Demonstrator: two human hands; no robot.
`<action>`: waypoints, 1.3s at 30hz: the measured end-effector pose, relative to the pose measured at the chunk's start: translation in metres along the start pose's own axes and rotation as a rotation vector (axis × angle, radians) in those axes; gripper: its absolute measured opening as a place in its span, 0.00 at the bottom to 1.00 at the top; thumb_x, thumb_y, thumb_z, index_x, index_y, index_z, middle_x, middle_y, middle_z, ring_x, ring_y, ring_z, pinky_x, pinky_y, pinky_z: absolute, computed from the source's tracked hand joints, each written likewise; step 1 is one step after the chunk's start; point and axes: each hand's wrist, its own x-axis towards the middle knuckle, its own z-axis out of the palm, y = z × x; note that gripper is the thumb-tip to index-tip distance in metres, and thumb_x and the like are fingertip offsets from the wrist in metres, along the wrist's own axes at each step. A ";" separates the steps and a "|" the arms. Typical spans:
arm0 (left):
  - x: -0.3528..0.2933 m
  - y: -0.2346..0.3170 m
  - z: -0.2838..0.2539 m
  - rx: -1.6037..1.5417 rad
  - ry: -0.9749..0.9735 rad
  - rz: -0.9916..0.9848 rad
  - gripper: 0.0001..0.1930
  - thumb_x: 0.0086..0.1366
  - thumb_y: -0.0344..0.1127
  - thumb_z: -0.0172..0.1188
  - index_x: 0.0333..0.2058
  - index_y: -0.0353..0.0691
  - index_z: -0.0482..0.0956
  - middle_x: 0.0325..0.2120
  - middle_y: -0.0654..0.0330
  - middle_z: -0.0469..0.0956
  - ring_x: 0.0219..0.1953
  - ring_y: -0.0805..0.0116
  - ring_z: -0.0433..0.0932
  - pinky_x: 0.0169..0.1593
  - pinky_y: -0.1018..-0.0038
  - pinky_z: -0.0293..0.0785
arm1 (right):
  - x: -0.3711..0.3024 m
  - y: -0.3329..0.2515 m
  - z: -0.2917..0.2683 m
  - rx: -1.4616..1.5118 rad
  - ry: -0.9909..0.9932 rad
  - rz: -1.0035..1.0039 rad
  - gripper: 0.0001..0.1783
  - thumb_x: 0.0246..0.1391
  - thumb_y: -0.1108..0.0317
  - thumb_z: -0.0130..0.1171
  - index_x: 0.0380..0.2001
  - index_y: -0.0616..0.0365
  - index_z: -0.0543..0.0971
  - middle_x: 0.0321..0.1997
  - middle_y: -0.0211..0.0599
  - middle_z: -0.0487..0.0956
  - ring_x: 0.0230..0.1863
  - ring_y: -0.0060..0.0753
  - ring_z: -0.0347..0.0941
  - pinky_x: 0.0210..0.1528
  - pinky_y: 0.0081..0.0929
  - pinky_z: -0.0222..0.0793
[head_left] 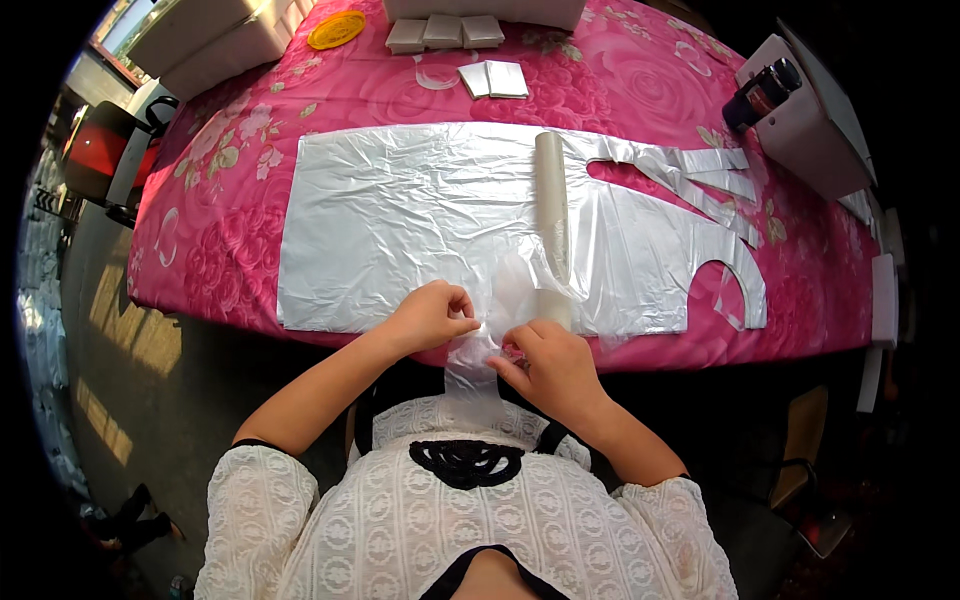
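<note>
Both of my hands are at the table's near edge, on a strip of thin clear plastic film (476, 375) that hangs down toward my lap. My left hand (436, 316) pinches it between thumb and fingertips. Just right of it, my right hand (548, 362) closes thumb and forefinger on the film. Loose film runs up to a roll of clear plastic (551, 200), which lies front to back on a silvery plastic sheet (390, 220). That sheet is flat and creased, with curved cutouts and strap-like ends on its right, like an apron.
A pink flowered cloth (215, 255) covers the table. Small folded silvery packets (507, 79) lie at the back beside a white box (490, 10). A yellow dish (337, 30) is at the back left. On the right stand a dark bottle (762, 95) and a white carton (810, 140).
</note>
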 end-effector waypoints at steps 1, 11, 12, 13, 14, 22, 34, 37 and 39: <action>0.001 0.001 0.001 -0.003 -0.008 0.027 0.10 0.54 0.35 0.62 0.28 0.35 0.74 0.21 0.64 0.74 0.24 0.79 0.70 0.29 0.81 0.67 | -0.001 0.000 0.001 0.004 0.007 -0.009 0.14 0.40 0.62 0.65 0.27 0.58 0.75 0.23 0.35 0.73 0.26 0.36 0.72 0.26 0.30 0.67; -0.006 0.010 0.017 -0.893 0.003 -0.030 0.12 0.56 0.28 0.59 0.37 0.35 0.68 0.28 0.57 0.78 0.32 0.74 0.77 0.35 0.81 0.71 | -0.003 -0.003 -0.006 0.102 0.084 0.070 0.15 0.39 0.61 0.66 0.29 0.58 0.75 0.25 0.37 0.74 0.24 0.36 0.73 0.26 0.28 0.69; -0.007 0.013 0.016 -0.888 -0.011 -0.026 0.11 0.56 0.28 0.59 0.37 0.36 0.68 0.29 0.58 0.78 0.32 0.75 0.76 0.35 0.81 0.72 | 0.000 -0.007 -0.006 0.113 0.112 0.094 0.15 0.40 0.61 0.66 0.29 0.58 0.75 0.24 0.36 0.74 0.24 0.36 0.73 0.26 0.28 0.69; -0.008 0.016 0.016 -0.884 -0.024 -0.022 0.10 0.57 0.28 0.59 0.36 0.37 0.69 0.29 0.58 0.77 0.33 0.75 0.76 0.36 0.81 0.72 | 0.002 -0.009 -0.005 0.124 0.140 0.118 0.15 0.40 0.61 0.66 0.29 0.58 0.75 0.24 0.36 0.74 0.24 0.36 0.73 0.26 0.29 0.69; -0.008 0.020 0.017 -0.881 -0.034 0.028 0.10 0.58 0.29 0.58 0.37 0.37 0.69 0.30 0.59 0.77 0.34 0.76 0.76 0.37 0.81 0.71 | 0.004 -0.008 -0.003 0.161 0.140 0.134 0.15 0.40 0.62 0.65 0.30 0.58 0.75 0.25 0.37 0.75 0.24 0.35 0.73 0.26 0.28 0.68; -0.008 0.013 0.016 -0.787 0.324 0.157 0.16 0.65 0.43 0.49 0.44 0.38 0.70 0.40 0.61 0.73 0.43 0.73 0.71 0.46 0.76 0.67 | 0.007 0.024 0.004 0.909 0.162 0.398 0.10 0.48 0.73 0.59 0.36 0.61 0.73 0.27 0.31 0.77 0.27 0.17 0.71 0.28 0.17 0.67; -0.017 0.023 0.019 -0.912 -0.142 -0.059 0.15 0.62 0.40 0.54 0.39 0.34 0.74 0.33 0.60 0.76 0.35 0.76 0.74 0.39 0.81 0.70 | -0.001 0.014 0.000 0.683 -0.154 0.456 0.08 0.48 0.71 0.58 0.32 0.63 0.76 0.28 0.32 0.76 0.21 0.17 0.66 0.25 0.17 0.63; -0.010 0.017 0.020 -0.905 -0.065 -0.062 0.10 0.61 0.35 0.54 0.36 0.34 0.73 0.32 0.60 0.76 0.34 0.76 0.74 0.39 0.80 0.71 | -0.006 0.021 0.001 0.642 0.005 0.309 0.08 0.48 0.71 0.58 0.32 0.63 0.76 0.33 0.35 0.76 0.21 0.18 0.65 0.25 0.17 0.62; -0.008 0.016 0.022 -0.995 -0.008 -0.084 0.08 0.62 0.34 0.53 0.36 0.34 0.72 0.33 0.59 0.75 0.35 0.76 0.74 0.40 0.78 0.72 | -0.007 0.021 -0.004 0.646 0.062 0.296 0.07 0.47 0.72 0.58 0.31 0.63 0.76 0.37 0.37 0.75 0.23 0.18 0.65 0.27 0.17 0.63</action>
